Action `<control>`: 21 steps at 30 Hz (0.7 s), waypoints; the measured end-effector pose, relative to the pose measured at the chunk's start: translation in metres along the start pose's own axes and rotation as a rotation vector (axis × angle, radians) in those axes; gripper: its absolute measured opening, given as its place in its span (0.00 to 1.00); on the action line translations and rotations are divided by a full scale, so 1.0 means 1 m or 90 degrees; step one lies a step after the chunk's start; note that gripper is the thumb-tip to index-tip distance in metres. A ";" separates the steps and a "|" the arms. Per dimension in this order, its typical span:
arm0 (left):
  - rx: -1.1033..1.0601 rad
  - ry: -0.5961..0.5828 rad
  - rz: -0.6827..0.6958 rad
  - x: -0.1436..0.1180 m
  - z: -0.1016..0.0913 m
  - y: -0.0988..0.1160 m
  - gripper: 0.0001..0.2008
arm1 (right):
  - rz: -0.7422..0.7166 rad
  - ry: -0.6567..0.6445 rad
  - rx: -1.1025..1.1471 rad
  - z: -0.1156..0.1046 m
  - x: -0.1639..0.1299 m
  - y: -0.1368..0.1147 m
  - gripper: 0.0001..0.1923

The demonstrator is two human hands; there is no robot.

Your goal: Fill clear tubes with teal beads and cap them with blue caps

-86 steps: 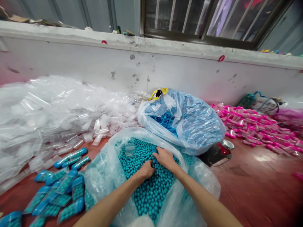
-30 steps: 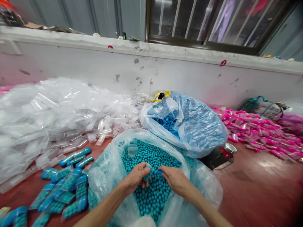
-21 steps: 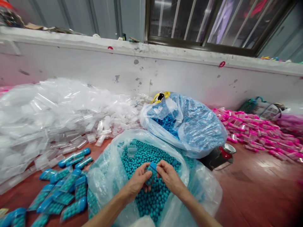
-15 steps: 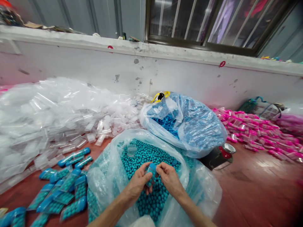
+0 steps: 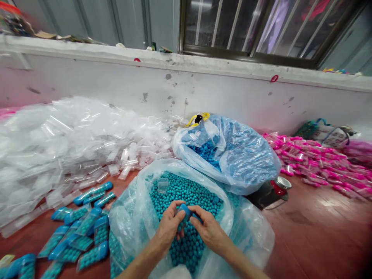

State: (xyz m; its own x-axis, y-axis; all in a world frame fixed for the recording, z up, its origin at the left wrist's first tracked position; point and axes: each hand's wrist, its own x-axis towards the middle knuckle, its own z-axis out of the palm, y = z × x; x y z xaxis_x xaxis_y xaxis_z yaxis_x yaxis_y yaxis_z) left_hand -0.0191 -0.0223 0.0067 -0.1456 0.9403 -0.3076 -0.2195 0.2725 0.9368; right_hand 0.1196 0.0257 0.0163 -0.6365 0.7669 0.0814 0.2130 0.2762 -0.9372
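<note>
My left hand (image 5: pixel 171 221) is closed around a small clear box with a blue cap (image 5: pixel 185 211), held over an open plastic bag (image 5: pixel 136 186). Teal beads (image 5: pixel 188 248) fill this bag. At the cap, my right hand (image 5: pixel 207 225) has its thumb and fingers pinched against the blue end. The box's lower part is mostly hidden by my left fingers. One empty clear box (image 5: pixel 163 185) lies on the beads near the bag's far side.
Bead-filled boxes with blue caps (image 5: pixel 78 236) lie on the red floor at left. Behind them rises a pile of clear empty boxes (image 5: pixel 87 143). A blue bag of caps (image 5: pixel 244 151), a dark container with a silver lid (image 5: pixel 271 192) and pink-capped boxes (image 5: pixel 314 159) sit right.
My right fingers have closed further round the blue cap, and the box has tilted so the cap shows more. The view has shifted slightly.
</note>
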 end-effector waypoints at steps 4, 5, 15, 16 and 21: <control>0.038 -0.113 0.007 -0.002 -0.016 0.002 0.23 | 0.152 -0.013 0.241 -0.005 0.006 0.003 0.13; 0.052 -0.134 0.014 -0.003 -0.018 0.001 0.23 | 0.173 0.014 0.275 -0.005 0.008 0.003 0.16; -0.019 0.023 0.033 -0.008 -0.006 -0.001 0.33 | -0.043 -0.062 -0.166 0.014 -0.006 -0.023 0.34; -0.049 0.039 0.025 -0.008 -0.005 -0.001 0.33 | -0.040 -0.077 -0.191 0.018 -0.008 -0.023 0.42; -0.072 0.046 -0.038 -0.010 -0.002 0.004 0.29 | -0.040 0.020 -0.321 0.042 -0.010 -0.018 0.41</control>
State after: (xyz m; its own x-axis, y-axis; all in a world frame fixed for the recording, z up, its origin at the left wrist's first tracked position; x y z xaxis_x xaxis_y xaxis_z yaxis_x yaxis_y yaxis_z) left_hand -0.0208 -0.0308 0.0126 -0.1978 0.9046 -0.3775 -0.3372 0.2988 0.8927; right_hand 0.0909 -0.0116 0.0176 -0.6387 0.7548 0.1495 0.5113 0.5615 -0.6506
